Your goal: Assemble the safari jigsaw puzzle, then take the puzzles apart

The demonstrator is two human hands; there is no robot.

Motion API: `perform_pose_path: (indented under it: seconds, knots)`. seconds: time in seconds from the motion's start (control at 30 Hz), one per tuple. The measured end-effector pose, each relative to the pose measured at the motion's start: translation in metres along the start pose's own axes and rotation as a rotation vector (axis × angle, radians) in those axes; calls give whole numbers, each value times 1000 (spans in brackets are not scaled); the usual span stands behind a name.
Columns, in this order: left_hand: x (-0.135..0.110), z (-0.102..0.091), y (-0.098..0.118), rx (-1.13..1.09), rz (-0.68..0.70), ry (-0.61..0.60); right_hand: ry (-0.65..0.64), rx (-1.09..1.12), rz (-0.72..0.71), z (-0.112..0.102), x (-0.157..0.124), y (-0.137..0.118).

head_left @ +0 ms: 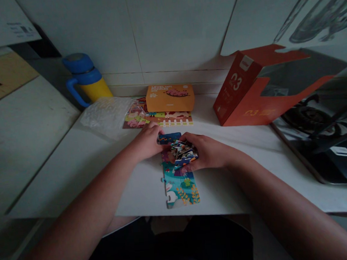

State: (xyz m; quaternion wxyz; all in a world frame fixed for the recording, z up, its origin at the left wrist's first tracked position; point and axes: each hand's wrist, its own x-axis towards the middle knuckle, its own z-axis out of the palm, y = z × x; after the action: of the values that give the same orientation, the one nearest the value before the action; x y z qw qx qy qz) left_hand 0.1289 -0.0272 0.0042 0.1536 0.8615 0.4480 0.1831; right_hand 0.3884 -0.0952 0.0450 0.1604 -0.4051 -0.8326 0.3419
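Observation:
A strip of joined colourful puzzle pieces (180, 185) lies on the white table (74, 170) in front of me. My left hand (147, 142) is closed, its fingertips pinching a blue puzzle piece (168, 138) at the strip's far end. My right hand (207, 151) is closed around a small stack of loose puzzle pieces (183, 152), held just above the strip. The two hands almost touch.
Behind the hands lie an orange puzzle box (170, 97), a finished puzzle section (160, 118) and a clear plastic bag (107, 114). A blue and yellow bottle (87, 78) stands at the back left. A red open carton (242, 88) is at the right, a dark stove surface (327, 134) beyond it.

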Motion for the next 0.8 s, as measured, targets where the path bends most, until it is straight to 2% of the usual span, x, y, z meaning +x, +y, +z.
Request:
perform_pose_path:
  seconds: [0.3, 0.43, 0.57, 0.8]
  knots:
    - [4, 2, 2, -96, -140, 21, 19, -43, -14, 1, 1, -1]
    - [-2, 7, 2, -362, -176, -20, 82, -69, 9, 1, 1, 7]
    - [-5, 9, 6, -585, -125, -51, 194, -113, 55, 0, 2, 16]
    - [-4, -5, 6, -403, -95, 21, 343, -150, 165, 4, 7, 25]
